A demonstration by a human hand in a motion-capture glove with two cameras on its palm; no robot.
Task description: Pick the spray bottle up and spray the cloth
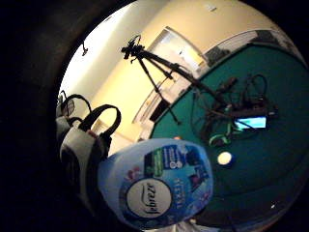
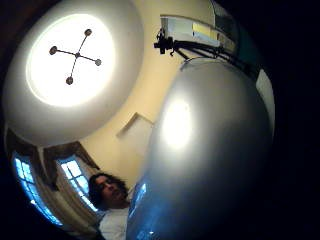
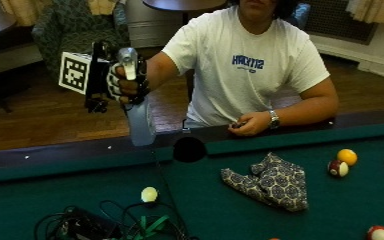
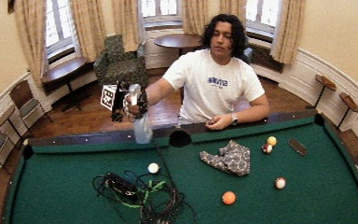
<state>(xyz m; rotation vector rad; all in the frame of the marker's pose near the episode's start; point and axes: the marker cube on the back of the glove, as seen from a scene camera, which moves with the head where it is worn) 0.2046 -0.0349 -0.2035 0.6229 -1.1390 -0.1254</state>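
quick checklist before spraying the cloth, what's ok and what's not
1. Bottle in hand: ok. The right hand grips the spray bottle by its neck, lifted off the table.
2. Bottle upright: ok, it hangs roughly vertical.
3. Cloth reachable: ok. The cloth lies crumpled on the felt, nothing on it.
4. Bottle over the cloth: not ok. It is held over the rail, well to one side of the cloth.
5. Nozzle aimed at the cloth: cannot tell.
6. Finger on the trigger: cannot tell.
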